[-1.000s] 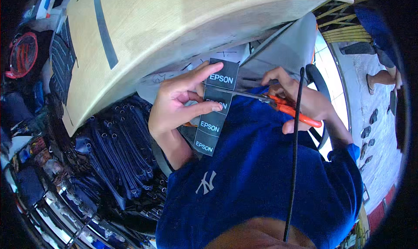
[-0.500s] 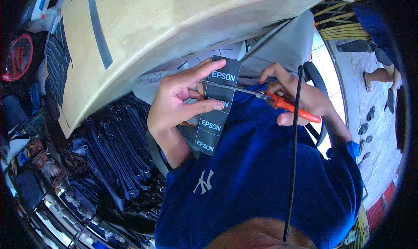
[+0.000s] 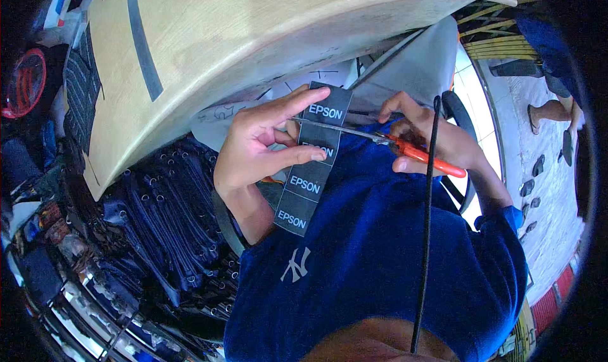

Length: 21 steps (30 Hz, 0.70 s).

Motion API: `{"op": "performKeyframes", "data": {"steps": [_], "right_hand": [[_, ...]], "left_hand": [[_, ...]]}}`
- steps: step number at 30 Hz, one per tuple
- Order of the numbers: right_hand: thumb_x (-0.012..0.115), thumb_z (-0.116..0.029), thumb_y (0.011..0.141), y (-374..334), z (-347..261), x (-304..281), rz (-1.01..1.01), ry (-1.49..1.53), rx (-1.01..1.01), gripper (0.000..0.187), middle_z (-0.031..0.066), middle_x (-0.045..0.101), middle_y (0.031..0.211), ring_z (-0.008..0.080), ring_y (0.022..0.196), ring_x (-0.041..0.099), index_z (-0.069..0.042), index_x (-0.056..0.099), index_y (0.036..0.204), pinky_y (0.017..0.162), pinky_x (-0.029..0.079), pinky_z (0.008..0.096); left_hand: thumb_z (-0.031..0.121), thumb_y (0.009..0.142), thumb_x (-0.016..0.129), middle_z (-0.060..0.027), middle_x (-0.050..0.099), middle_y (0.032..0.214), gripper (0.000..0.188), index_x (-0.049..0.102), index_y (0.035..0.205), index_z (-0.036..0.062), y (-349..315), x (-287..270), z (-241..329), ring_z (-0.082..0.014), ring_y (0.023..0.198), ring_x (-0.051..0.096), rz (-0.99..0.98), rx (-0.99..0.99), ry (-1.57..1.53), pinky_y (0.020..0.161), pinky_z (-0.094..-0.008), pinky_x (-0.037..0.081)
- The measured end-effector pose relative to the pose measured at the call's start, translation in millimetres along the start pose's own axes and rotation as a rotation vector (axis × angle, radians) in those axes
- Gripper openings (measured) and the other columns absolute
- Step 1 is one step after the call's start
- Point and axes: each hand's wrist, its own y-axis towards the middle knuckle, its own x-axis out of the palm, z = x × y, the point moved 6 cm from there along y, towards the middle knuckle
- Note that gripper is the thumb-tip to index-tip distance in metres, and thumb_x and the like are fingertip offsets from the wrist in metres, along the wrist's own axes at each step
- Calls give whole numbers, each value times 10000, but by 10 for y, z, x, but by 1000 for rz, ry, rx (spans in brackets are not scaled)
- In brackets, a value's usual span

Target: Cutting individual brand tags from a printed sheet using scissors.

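Note:
Between the thumb and fingers of my left hand (image 3: 248, 148) is a strip of black labels (image 3: 303, 200) with white print, divided by thin pale lines. Its lower end hangs down in front of my blue shirt. My right hand (image 3: 451, 143) grips scissors (image 3: 425, 156) with orange-red handles, the fingers wrapped around them. The metal blades point left and cross the strip between my left index finger and thumb, along the upper label's lower edge. How far the cut goes, I cannot tell.
A pale wooden table (image 3: 209, 51) curves across the top, with a dark strip (image 3: 144, 42) on it. Dark straps with metal rings (image 3: 171, 216) are piled at lower left. A black cord (image 3: 427, 235) hangs before my shirt. Another person's leg (image 3: 550, 114) shows at right.
The strip's lower end has swung slightly left and toward me, and lies flatter to view. My right thumb has moved up a little, closer to the scissors' handles.

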Motion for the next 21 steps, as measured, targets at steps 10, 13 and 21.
{"op": "performKeyframes", "data": {"steps": [10,13,21], "right_hand": [[735,-335,784,-2,20,-9,22,-126,-43,591,86,556,776,108,600,540,-17,360,1111,527,392,235],[735,-327,784,-9,-4,-24,64,-94,-99,569,81,557,725,109,589,537,-18,374,1098,519,384,238],[737,-348,776,-29,-13,-19,38,-195,-4,551,67,543,624,124,542,520,-26,389,1056,503,367,271]], "left_hand": [[-122,646,744,-131,512,1270,682,526,1272,39,15,-12,-8,-15,658,433,20,16,0,618,-177,506],[-119,644,746,-122,535,1230,684,528,1272,40,23,-16,-8,-17,645,430,28,12,0,611,-178,505],[-111,645,749,-113,552,1188,685,525,1274,42,-7,-17,-51,-20,620,418,19,-31,18,616,-176,511]]}}
